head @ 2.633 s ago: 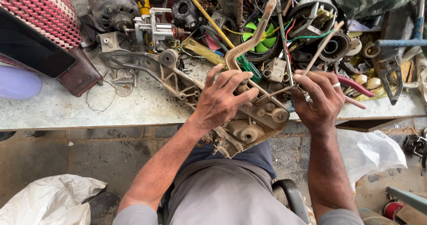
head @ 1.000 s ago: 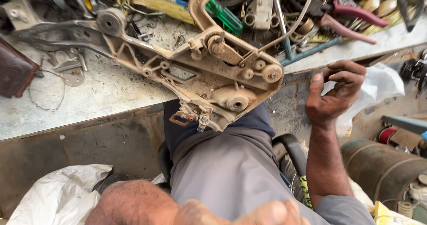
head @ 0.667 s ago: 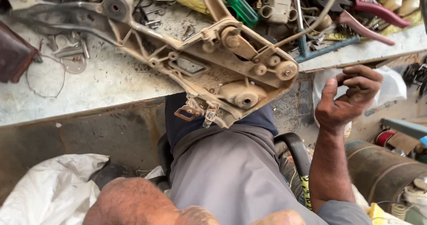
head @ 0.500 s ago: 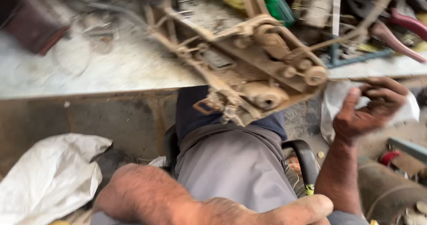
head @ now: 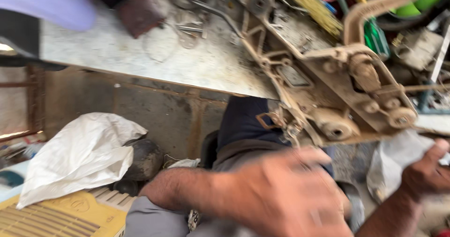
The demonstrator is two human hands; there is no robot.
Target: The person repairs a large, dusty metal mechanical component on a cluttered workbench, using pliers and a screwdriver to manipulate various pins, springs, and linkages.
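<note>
Cluttered metal workbench (head: 140, 54), scuffed and grey, head view tilted and motion-blurred. One tan, grimy mechanical assembly (head: 337, 91) lies on the bench's near edge, its lower end overhanging above the person's lap. Left hand (head: 281, 195) is low in the foreground, fingers spread, holding nothing. Right hand (head: 429, 171) is at the right edge, beside a pale bag (head: 398, 157); whether it grips the bag, cannot tell. Judgement: steady the overhanging assembly with one hand before working. Count: two hands, one assembly, one white sack (head: 79, 155) on the floor.
</note>
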